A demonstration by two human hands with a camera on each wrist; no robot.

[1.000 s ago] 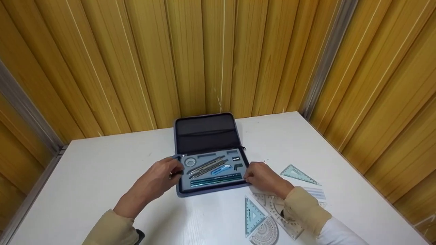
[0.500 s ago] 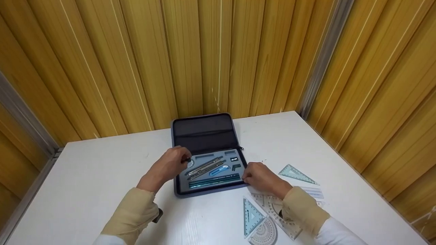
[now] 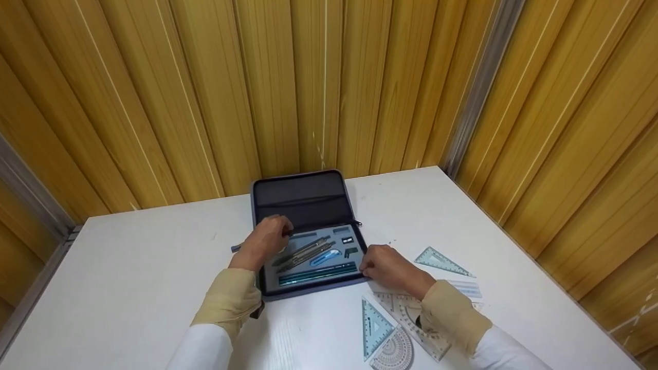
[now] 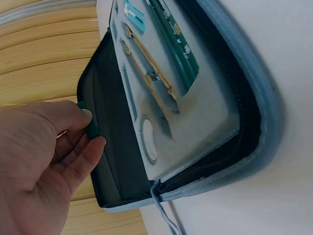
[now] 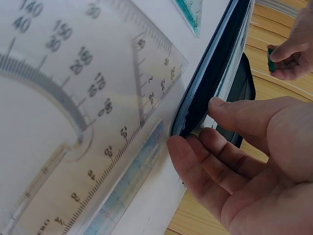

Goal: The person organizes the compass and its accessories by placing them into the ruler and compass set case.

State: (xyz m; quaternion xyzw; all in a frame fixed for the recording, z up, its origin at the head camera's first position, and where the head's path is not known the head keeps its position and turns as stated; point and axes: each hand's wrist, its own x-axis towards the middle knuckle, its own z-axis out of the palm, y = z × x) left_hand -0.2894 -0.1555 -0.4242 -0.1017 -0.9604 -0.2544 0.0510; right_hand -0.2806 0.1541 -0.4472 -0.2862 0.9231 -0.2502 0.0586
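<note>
My left hand [image 3: 264,241] pinches a small dark green block [image 4: 92,122] between thumb and fingertips, above the hinge side of an open zip case [image 3: 300,203]. In the head view the hand hides the block and the round white piece [image 4: 149,139] in the grey tray [image 3: 272,282]. My right hand [image 3: 388,270] grips the case's front right rim, thumb inside and fingers outside. Set in the tray are metal compasses [image 3: 306,253], a light blue cutter [image 3: 326,257], dark green pencils [image 3: 317,274], a sharpener [image 3: 347,240] and an angled dark green piece [image 3: 351,252].
Right of the case lie a set square [image 3: 444,261] and a clear ruler [image 3: 467,289]. A second set square [image 3: 375,329], a protractor [image 3: 396,350] and a large clear template [image 3: 432,339] lie in front. A wood-panelled wall [image 3: 288,103] stands close behind the lid.
My left hand has moved from the case's left edge, up and rightward over the tray's far side, carrying the small block. The right hand keeps its grip on the rim.
</note>
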